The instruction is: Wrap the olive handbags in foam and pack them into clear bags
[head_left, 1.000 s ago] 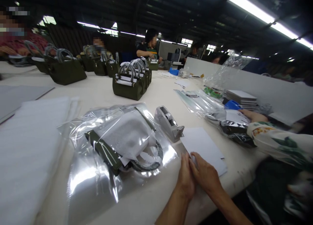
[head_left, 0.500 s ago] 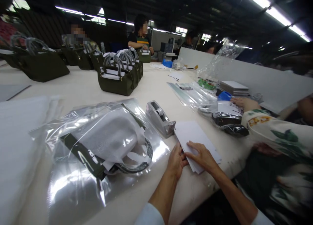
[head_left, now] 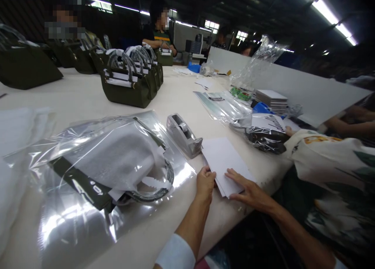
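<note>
A small stack of white paper sheets [head_left: 224,155] lies on the table in front of me. My left hand [head_left: 206,183] pinches its left edge, thumb on top and the other fingers partly hidden beneath. Spread over the near right side of the stack, the fingers of my right hand [head_left: 247,191] rest on the top sheet. A grey tape dispenser [head_left: 183,136] stands just beyond the sheets, close to their far left corner. To the left, a dark green handbag [head_left: 79,181] lies wrapped in white tissue on or inside a clear plastic bag [head_left: 67,234].
Several green handbags [head_left: 125,93] stand upright farther back. At right, a co-worker's sleeve [head_left: 316,148] reaches toward a plastic-wrapped bag [head_left: 265,138]. Behind it are stacked boards [head_left: 271,99] and flat plastic bags [head_left: 219,103]. White sheets [head_left: 17,144] cover the table's left side.
My left thumb has come onto the sheets' edge. My right hand has slid toward the near right edge, fingers spread. The view has shifted; the co-worker's hand at right has drawn back.
</note>
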`<state>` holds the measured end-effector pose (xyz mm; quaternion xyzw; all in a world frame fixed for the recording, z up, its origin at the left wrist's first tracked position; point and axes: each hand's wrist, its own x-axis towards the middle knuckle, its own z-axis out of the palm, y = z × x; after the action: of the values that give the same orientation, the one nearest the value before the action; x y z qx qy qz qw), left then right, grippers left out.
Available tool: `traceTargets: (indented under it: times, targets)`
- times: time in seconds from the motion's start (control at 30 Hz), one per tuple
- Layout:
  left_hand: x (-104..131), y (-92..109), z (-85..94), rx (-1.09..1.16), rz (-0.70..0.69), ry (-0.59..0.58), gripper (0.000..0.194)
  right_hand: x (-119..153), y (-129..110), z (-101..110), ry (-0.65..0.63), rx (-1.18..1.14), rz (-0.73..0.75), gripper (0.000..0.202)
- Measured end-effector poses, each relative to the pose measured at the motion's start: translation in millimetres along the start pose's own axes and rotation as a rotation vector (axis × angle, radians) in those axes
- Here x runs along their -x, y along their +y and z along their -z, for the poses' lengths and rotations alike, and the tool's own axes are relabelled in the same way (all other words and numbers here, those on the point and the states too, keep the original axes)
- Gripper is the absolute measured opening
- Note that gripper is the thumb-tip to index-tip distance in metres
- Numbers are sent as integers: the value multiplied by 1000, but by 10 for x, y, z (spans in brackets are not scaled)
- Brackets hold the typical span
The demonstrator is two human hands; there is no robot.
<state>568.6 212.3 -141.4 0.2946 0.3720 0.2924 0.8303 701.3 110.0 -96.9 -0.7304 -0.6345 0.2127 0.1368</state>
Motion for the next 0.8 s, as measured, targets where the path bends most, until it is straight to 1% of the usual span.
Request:
traceTargets:
  times: [0.07, 0.13, 0.27, 0.33, 0.37, 0.4, 0.47, 0.53, 0.57, 0.63, 0.7, 0.73, 0.77, 0.8]
  targets:
    - [2, 10, -1, -7, 14, 6, 24, 61, 14, -56, -16, -19, -16, 65]
    - [3, 22, 0, -14, 27, 7, 24, 79, 24, -101, 3, -42, -19, 63]
    - [9, 43, 0, -22, 34, 6, 25, 69, 24, -94, 17, -81, -3, 59]
    - [11, 44, -3, -26, 22, 10, 26, 70, 17, -95, 16, -76, 29, 50]
    - [11, 41, -5, -29, 13, 15, 26, 74, 16, -111, 38, -57, 58, 44]
    - [11, 35, -4, -34, 2, 21, 26, 79, 18, -136, 85, -29, 85, 39]
    - [11, 21, 5, -49, -25, 34, 26, 85, 37, -197, 234, 39, 111, 34]
    - [21, 16, 25, -68, -67, 48, 27, 80, 74, -211, 418, 107, 66, 35]
    - [36, 22, 37, -79, -98, 59, 28, 74, 92, -180, 507, 134, 26, 36]
    - [99, 58, 53, -104, -175, 93, 32, 69, 96, -29, 704, 216, -66, 37]
    - [233, 133, 43, -134, -268, 134, 36, 99, 14, 183, 921, 345, -137, 33]
    - [331, 185, 25, -149, -315, 154, 37, 132, -65, 276, 1010, 411, -134, 31]
    - [451, 245, -2, -168, -359, 169, 36, 177, -165, 340, 1063, 454, -96, 28]
    - [585, 310, -36, -182, -395, 160, 36, 232, -275, 367, 1065, 455, -24, 26]
